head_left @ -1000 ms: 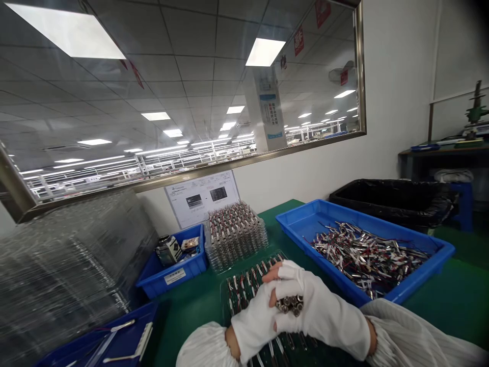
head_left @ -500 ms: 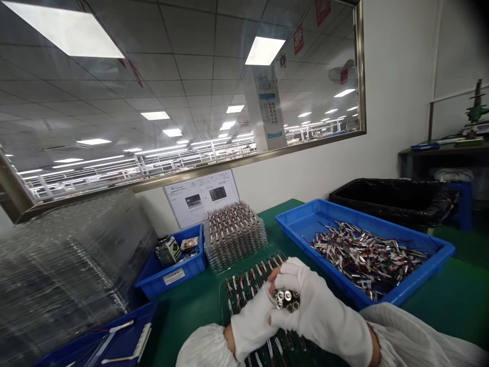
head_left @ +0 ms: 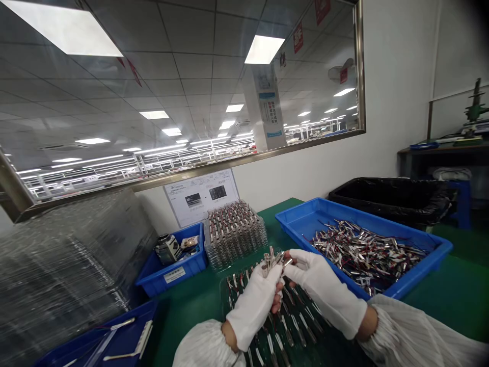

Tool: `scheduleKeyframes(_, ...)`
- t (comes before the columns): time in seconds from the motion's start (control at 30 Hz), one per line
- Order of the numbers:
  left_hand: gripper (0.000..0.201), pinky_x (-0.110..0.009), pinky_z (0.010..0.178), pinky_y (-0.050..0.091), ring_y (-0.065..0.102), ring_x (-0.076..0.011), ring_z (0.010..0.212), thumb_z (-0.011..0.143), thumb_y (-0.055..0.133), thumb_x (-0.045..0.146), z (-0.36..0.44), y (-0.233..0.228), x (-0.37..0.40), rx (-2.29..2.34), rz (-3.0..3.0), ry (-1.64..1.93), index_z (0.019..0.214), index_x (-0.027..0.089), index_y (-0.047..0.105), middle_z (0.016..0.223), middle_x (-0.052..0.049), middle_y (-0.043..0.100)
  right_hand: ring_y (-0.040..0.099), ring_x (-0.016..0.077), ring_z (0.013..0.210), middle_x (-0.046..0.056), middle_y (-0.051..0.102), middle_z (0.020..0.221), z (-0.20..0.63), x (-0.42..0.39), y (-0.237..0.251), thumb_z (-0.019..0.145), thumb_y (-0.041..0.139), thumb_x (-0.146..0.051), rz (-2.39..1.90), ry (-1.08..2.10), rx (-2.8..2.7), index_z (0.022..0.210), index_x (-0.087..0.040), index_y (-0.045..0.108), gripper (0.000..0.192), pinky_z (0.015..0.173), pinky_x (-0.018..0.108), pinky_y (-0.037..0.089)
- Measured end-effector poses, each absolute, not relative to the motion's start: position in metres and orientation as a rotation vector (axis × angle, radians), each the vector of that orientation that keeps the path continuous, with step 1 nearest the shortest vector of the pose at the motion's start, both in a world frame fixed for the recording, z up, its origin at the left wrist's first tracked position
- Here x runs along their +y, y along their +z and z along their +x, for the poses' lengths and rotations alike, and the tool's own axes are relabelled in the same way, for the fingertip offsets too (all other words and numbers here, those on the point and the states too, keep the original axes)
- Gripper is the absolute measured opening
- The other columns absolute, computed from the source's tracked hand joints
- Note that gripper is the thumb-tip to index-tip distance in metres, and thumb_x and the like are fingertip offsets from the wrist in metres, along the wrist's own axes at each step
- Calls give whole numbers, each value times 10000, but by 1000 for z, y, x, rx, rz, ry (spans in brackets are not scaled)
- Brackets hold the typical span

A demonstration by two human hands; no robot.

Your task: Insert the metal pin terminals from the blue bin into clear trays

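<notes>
My left hand (head_left: 255, 300), in a white fingerless glove, is closed around a bunch of small silver metal cylinders (head_left: 269, 261) whose ends stick up above the fingers. At its right, my right hand (head_left: 324, 285), gloved the same way, pinches one silver cylinder (head_left: 288, 262) at the edge of the bunch. Beneath both hands lies a clear plastic tray (head_left: 222, 295) with rows of wired metal cylinders (head_left: 300, 329) set in it. The hands cover part of these rows.
To the right, a blue bin (head_left: 294, 224) holds a loose heap of wired cylinders (head_left: 367, 250). Stacked filled trays (head_left: 235, 234) stand behind, beside a small blue box (head_left: 151, 283). Clear empty trays (head_left: 69, 265) pile up at left. A black-lined container (head_left: 393, 196) is at back right.
The hands were cupped together around the bunch, its ends facing me. Now they have moved apart slightly, the bunch points upward in my left hand, and my right hand pinches one cylinder.
</notes>
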State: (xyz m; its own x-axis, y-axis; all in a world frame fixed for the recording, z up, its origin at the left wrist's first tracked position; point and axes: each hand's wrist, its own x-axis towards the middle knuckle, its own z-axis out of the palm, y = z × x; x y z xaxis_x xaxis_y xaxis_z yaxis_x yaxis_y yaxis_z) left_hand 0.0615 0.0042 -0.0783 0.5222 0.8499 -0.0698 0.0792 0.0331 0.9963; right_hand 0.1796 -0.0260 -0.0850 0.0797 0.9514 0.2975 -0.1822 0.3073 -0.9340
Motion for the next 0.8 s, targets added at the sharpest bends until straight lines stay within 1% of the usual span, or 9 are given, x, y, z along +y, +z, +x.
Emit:
scheduleKeyframes(0.1, 300, -150, 273, 236, 244, -24, 297, 704, 406, 454, 61, -82, 7, 933, 1495, 722, 850, 195, 372, 475, 89, 335, 530, 122, 650, 34, 574, 784, 179, -26, -86, 639, 546, -200, -882, 1042, -1070, 1065, -129, 432, 446, 548, 223, 431)
scheduleKeyframes(0.13, 302, -149, 273, 234, 246, -24, 297, 702, 405, 461, 61, -82, 7, 946, 1516, 698, 841, 194, 375, 473, 89, 340, 531, 123, 671, 31, 573, 795, 179, -27, -85, 635, 547, -188, -872, 1042, -1078, 1084, -135, 418, 470, 567, 224, 434)
scheduleKeyframes(0.2, 311, -149, 274, 233, 254, -25, 295, 696, 410, 475, 59, -82, 8, 943, 1556, 645, 819, 191, 377, 467, 90, 350, 527, 122, 690, 22, 576, 772, 179, -31, -82, 635, 532, -157, -845, 1038, -1145, 1026, -138, 470, 397, 573, 212, 431)
scheduleKeyframes(0.27, 312, -153, 276, 235, 261, -29, 294, 693, 410, 482, 58, -79, 8, 921, 1583, 608, 793, 188, 374, 458, 92, 354, 519, 112, 641, 14, 572, 706, 179, -33, -79, 645, 502, -145, -848, 1024, -1193, 875, -129, 541, 234, 525, 196, 422)
scheduleKeyframes(0.33, 300, -151, 285, 234, 266, -30, 302, 693, 421, 470, 57, -76, 7, 926, 1578, 606, 786, 189, 369, 453, 95, 354, 501, 100, 559, 6, 555, 646, 179, -35, -76, 649, 474, -145, -882, 1012, -1203, 763, -124, 546, 137, 460, 187, 405)
scheduleKeyframes(0.43, 277, -141, 307, 221, 247, -20, 315, 688, 453, 436, 55, -69, 5, 948, 1558, 627, 784, 189, 374, 458, 98, 352, 471, 77, 462, -7, 531, 610, 178, -36, -73, 654, 452, -155, -945, 979, -1213, 703, -129, 520, 88, 410, 179, 379)
scheduleKeyframes(0.53, 266, -137, 325, 206, 249, -10, 337, 668, 497, 407, 52, -61, 4, 892, 1605, 622, 738, 167, 405, 480, 87, 357, 449, 63, 396, -25, 512, 558, 177, -37, -69, 668, 437, -174, -1017, 931, -1223, 674, -140, 494, 67, 390, 176, 351)
scheduleKeyframes(0.63, 264, -141, 329, 200, 255, -8, 343, 649, 525, 385, 46, -56, 7, 868, 1598, 650, 721, 154, 418, 489, 81, 354, 461, 77, 390, -40, 487, 486, 183, -36, -66, 669, 433, -177, -1089, 863, -1218, 680, -147, 487, 62, 396, 183, 343)
scheduleKeyframes(0.8, 244, -143, 305, 156, 222, -8, 318, 639, 517, 368, 33, -49, 25, 859, 1426, 790, 674, 167, 382, 473, 94, 288, 497, 111, 434, -28, 511, 490, 205, -35, -62, 690, 439, -229, -1264, 604, -1088, 766, -159, 479, 110, 477, 231, 392)
